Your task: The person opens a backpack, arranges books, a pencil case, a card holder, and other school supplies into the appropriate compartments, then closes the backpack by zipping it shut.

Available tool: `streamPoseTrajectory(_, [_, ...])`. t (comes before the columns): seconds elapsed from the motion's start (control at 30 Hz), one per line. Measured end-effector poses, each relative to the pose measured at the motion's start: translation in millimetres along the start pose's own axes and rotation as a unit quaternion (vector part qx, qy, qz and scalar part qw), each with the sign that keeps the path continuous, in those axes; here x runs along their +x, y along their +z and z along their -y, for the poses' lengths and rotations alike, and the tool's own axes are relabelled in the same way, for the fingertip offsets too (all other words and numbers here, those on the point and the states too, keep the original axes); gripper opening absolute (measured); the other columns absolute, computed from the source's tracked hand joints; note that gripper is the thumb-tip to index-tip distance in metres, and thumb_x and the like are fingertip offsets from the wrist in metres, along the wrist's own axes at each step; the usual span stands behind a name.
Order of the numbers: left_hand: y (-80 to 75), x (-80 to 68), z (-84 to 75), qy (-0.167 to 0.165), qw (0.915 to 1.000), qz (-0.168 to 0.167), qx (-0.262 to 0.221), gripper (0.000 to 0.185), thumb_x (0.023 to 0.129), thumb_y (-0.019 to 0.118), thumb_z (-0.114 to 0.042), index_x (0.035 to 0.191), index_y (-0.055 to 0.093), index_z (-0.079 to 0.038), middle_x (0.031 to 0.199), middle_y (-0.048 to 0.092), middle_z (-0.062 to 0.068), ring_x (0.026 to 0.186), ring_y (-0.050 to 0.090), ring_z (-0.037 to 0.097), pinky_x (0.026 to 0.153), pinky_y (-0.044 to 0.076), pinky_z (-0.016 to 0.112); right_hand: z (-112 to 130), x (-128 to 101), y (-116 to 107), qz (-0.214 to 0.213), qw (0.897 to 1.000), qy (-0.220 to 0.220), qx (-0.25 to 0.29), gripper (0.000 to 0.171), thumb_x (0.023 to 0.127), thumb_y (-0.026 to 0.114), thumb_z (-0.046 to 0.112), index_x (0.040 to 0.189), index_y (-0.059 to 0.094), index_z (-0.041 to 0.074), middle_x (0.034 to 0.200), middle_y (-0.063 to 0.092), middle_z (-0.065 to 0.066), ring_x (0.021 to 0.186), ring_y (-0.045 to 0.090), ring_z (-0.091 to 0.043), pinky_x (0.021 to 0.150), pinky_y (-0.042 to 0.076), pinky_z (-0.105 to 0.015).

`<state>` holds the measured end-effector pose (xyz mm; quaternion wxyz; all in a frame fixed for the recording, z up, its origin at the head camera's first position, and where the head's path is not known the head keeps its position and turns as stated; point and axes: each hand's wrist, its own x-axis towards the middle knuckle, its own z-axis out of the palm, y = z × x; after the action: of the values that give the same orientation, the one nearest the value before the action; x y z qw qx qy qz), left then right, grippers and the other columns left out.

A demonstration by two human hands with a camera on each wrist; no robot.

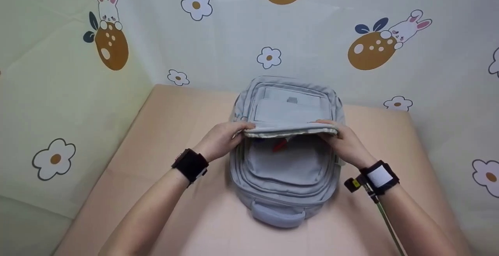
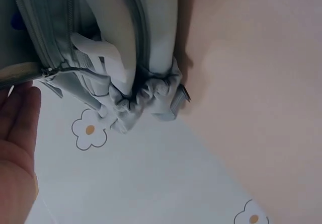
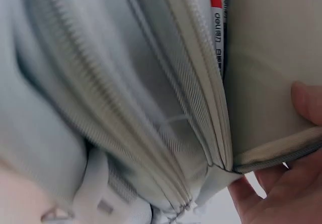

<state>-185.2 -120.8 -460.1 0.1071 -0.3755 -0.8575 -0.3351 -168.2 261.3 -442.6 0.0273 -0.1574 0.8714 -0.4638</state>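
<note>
A grey backpack [image 1: 292, 193] lies on the table with its carry handle [image 1: 278, 214] towards me and its front panel unzipped. My left hand [image 1: 222, 139] pinches the left corner of the raised front flap [image 1: 290, 110]; in the left wrist view its fingers lie along the underside of the zipper edge. At the right corner, my right hand [image 1: 347, 143] grips the same flap, thumb [image 3: 304, 100] on the inner face and fingers behind. Inside the opening sits a marker with a red end [image 1: 280, 145]. Close beside it in the right wrist view is a blue-ended marker [image 3: 224, 12].
The table [image 1: 163, 217] has a pale peach cover. A white cloth backdrop [image 1: 230, 41] printed with flowers and rabbits rises behind and on both sides. A strap and side buckle [image 3: 58, 215] hang at the backpack's side.
</note>
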Motion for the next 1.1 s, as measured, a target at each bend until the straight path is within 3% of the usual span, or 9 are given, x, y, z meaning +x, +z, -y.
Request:
streamPoseTrajectory(0.13, [-1.5,-1.7,3.0,0.035,0.9991,0.015,0.016,0.028,0.097,0.062,0.003,0.121,0.070,-0.010,0.127,0.071,0.005,0.120,0.065,0.023,0.101,0.051,0.037,-2.3,-6.0,-0.8,0.023,1.000,-0.012,-0.017,0.041,0.104,0.054,0.002,0.139,0.064,0.021,0.153,0.050,-0.008,0.144,0.037,-0.034,0.114,0.029,-0.060])
streamPoseTrajectory(0.27, [-2.4,-2.9,5.2,0.057,0.9972,0.030,0.038,0.025,0.098,0.062,0.001,0.120,0.071,-0.010,0.129,0.070,0.005,0.122,0.064,0.022,0.103,0.050,0.037,-5.1,-10.5,-1.0,0.032,0.999,-0.022,-0.029,0.054,0.100,0.047,-0.009,0.139,0.064,0.024,0.156,0.047,-0.006,0.150,0.031,-0.031,0.118,0.022,-0.061])
streamPoseTrajectory(0.5, [-1.9,-8.6,10.4,0.123,0.9884,0.031,0.083,0.027,0.095,0.069,-0.001,0.120,0.073,-0.009,0.130,0.069,0.006,0.123,0.063,0.021,0.105,0.048,0.036,-14.1,-21.6,4.0,0.015,0.993,-0.084,-0.084,0.048,0.101,0.058,0.001,0.141,0.064,0.026,0.154,0.050,0.001,0.148,0.035,-0.024,0.118,0.025,-0.058])
streamPoseTrajectory(0.63, [-1.0,-12.1,13.0,0.156,0.9823,0.016,0.102,0.031,0.092,0.073,-0.001,0.121,0.075,-0.011,0.128,0.070,0.007,0.121,0.065,0.021,0.103,0.049,0.035,-22.9,-28.1,9.7,-0.015,0.976,-0.155,-0.154,0.049,0.097,0.067,0.003,0.141,0.063,0.022,0.149,0.055,0.004,0.145,0.041,-0.024,0.118,0.030,-0.044])
streamPoseTrajectory(0.73, [0.3,-13.6,14.4,0.170,0.9790,0.007,0.112,0.032,0.091,0.074,-0.001,0.121,0.076,-0.012,0.128,0.070,0.007,0.121,0.065,0.020,0.102,0.050,0.034,-30.4,-31.0,13.5,-0.039,0.958,-0.207,-0.193,0.053,0.092,0.069,-0.004,0.141,0.064,0.018,0.147,0.057,0.001,0.143,0.044,-0.028,0.118,0.027,-0.028])
streamPoseTrajectory(0.83, [1.8,-15.0,15.3,0.182,0.9747,0.007,0.130,0.034,0.090,0.075,-0.001,0.122,0.076,-0.012,0.129,0.069,0.009,0.121,0.065,0.021,0.103,0.049,0.034,-36.7,-33.2,16.2,-0.054,0.945,-0.239,-0.218,0.061,0.088,0.067,-0.014,0.141,0.064,0.016,0.147,0.058,0.000,0.141,0.046,-0.030,0.118,0.023,-0.021])
streamPoseTrajectory(1.1, [4.6,-19.7,12.5,0.200,0.9567,0.028,0.209,0.039,0.091,0.073,0.000,0.128,0.072,-0.010,0.135,0.065,0.013,0.127,0.061,0.025,0.105,0.048,0.036,-44.2,-38.8,22.5,-0.077,0.909,-0.293,-0.287,0.069,0.083,0.065,-0.017,0.143,0.062,0.016,0.147,0.057,-0.003,0.140,0.047,-0.032,0.107,0.042,-0.051])
